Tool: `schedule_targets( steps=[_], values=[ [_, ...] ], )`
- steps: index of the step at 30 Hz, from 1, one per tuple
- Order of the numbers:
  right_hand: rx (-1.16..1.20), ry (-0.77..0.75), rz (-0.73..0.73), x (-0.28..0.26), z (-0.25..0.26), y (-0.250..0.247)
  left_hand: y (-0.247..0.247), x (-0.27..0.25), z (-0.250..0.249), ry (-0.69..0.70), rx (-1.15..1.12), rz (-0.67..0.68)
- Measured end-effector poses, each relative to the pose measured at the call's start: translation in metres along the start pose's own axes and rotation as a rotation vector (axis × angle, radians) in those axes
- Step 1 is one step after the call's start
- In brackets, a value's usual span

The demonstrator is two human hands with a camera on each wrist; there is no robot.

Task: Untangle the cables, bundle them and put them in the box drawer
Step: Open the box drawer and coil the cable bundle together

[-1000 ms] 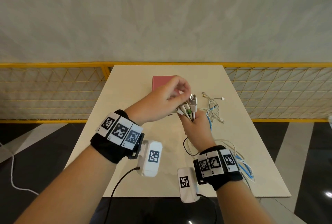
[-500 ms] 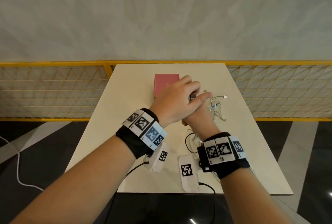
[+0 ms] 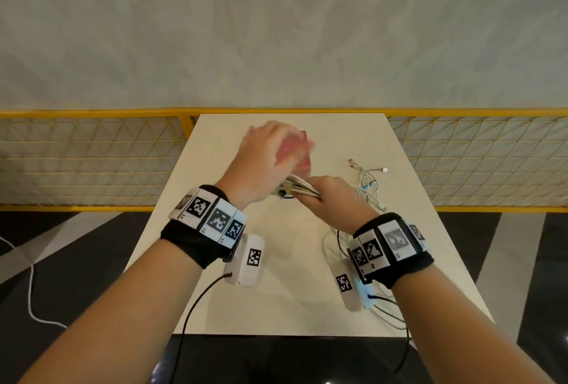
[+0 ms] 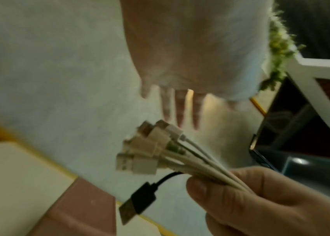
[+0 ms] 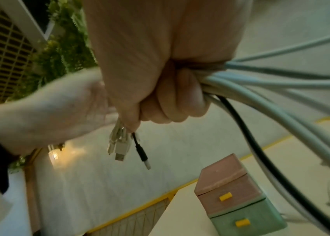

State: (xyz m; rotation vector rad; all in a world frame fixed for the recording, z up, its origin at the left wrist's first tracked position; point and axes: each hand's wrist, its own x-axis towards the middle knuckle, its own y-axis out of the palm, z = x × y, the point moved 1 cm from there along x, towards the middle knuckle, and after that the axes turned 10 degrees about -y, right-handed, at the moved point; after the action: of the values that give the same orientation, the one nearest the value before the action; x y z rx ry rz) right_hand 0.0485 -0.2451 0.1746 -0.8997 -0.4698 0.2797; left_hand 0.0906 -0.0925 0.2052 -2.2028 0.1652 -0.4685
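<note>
Several cable ends [image 4: 151, 153] are staying clenched in right hand [image 3: 330, 199]; left hand [image 3: 264, 162], fingers now spread and empty, is withdrawing toward upper centre, bundling unfinished.

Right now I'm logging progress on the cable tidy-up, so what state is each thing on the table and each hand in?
Cable bundle: plug ends gathered, gripped in the right hand.
Right hand: fist closed round the bundle.
Left hand: blurred, fingers straight, holding nothing.
Black cable: in the bundle, plug hanging loose.
Loose cable ends: still lying spread on the table.
Drawer box: both drawers shut.
</note>
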Motion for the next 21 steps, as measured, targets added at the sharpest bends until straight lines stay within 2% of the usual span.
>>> schedule_targets(
  steps=[1,3,5,8,14,16,21],
  values=[
    [-0.008,-0.034,0.015,0.004,0.004,0.000,0.001,-0.003,-0.005,0.074,-0.012,0.131],
    [-0.053,-0.062,0.129,0.014,0.012,-0.002,0.011,-0.013,-0.012,0.075,0.081,0.391],
    [-0.032,-0.024,0.214,0.018,0.009,-0.006,0.022,-0.018,-0.006,-0.017,0.121,0.464],
    [0.061,-0.079,0.179,0.019,0.000,-0.013,0.029,-0.019,0.002,-0.130,-0.018,0.434],
    [0.334,-0.038,0.149,0.012,-0.024,-0.029,0.006,-0.019,0.016,-0.113,-0.156,0.339],
    [0.411,-0.029,0.114,0.006,-0.030,-0.026,0.001,-0.019,0.022,-0.139,-0.236,0.273],
    [0.525,0.063,0.018,-0.005,-0.038,-0.005,0.003,-0.017,0.031,-0.308,-0.563,0.037]
  ],
)
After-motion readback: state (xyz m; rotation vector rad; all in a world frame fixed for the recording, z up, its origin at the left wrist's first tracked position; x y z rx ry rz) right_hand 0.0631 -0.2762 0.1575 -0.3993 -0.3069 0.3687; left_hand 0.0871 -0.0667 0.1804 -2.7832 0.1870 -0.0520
